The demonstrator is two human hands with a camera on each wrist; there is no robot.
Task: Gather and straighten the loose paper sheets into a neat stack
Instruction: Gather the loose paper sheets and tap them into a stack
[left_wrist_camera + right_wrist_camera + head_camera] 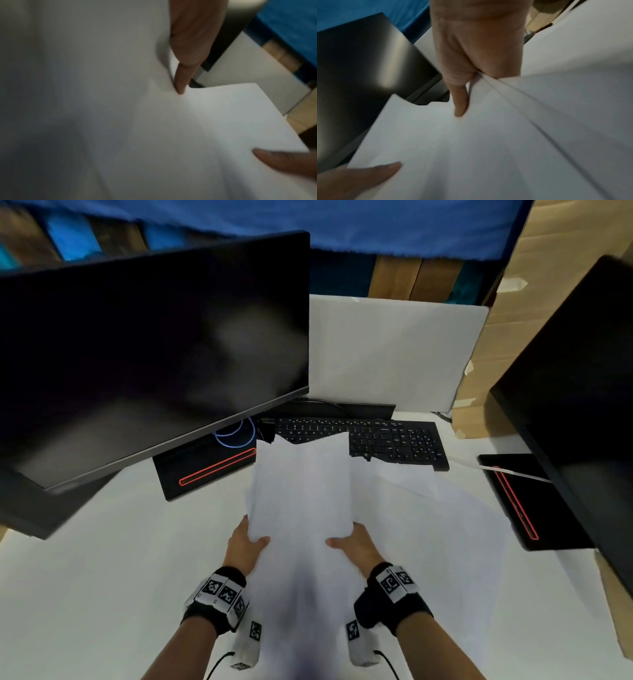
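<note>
Both hands grip one bundle of plain white paper sheets (pixel 301 494): the left hand (pixel 245 546) pinches its left edge, thumb on top, and the right hand (pixel 356 546) its right edge. The sheets are raised over the white desk (pixel 85 577), edges uneven and fanned, their far end hiding part of the black keyboard (pixel 394 440)

White sheets (pixel 301 491) — seemingly unprinted

- Left hand (pixel 245 546): bare, with a black wristband (pixel 215 601) carrying white blocks printed with black square markers.
- Right hand (pixel 356 546): bare, same marker band (pixel 394 594); thin black cable (pixel 387 660) trails from it.
</note>
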